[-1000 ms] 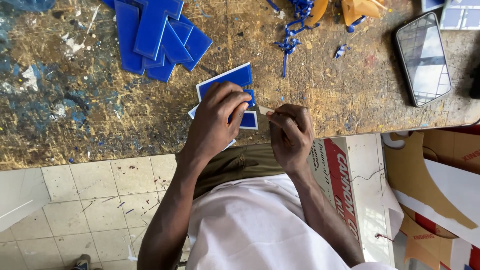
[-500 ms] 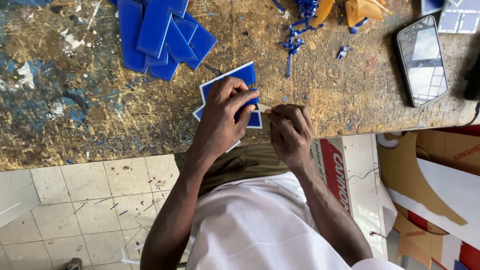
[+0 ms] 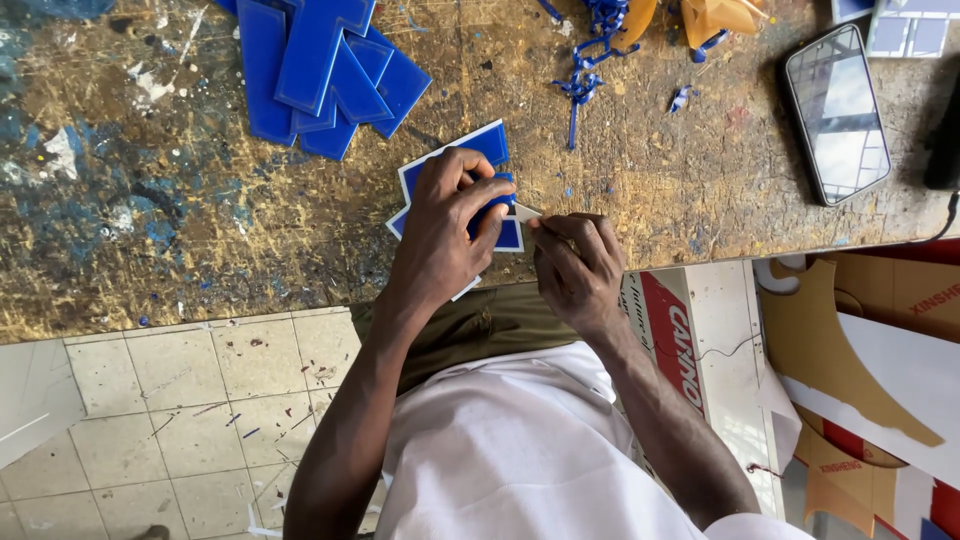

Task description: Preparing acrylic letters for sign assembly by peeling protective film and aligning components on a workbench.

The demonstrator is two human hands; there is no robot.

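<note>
Far left of the worn, paint-flecked workbench (image 3: 130, 230): bare wood w/ blue & white smears. Next, near the top edge, a loose pile of blue plastic pieces (image 3: 320, 70), overlapping each other. Just right & nearer the bench's front edge, 2 blue sheets w/ white edges (image 3: 455, 160) lie stacked. Left hand (image 3: 445, 230) lies on top of them, fingers curled & pressing down, fingertips on the blue face near the right side. Right hand (image 3: 575, 265) sits just beside it at the bench edge, thumb & fingers pinched on a thin white strip (image 3: 527, 212) at the sheets' right edge. Farther right: blue plastic scraps (image 3: 590, 50) and orange pieces (image 3: 715, 18) up top, then a phone (image 3: 835, 115) lying flat, screen up. Below the bench, cardboard boxes (image 3: 880, 340).
</note>
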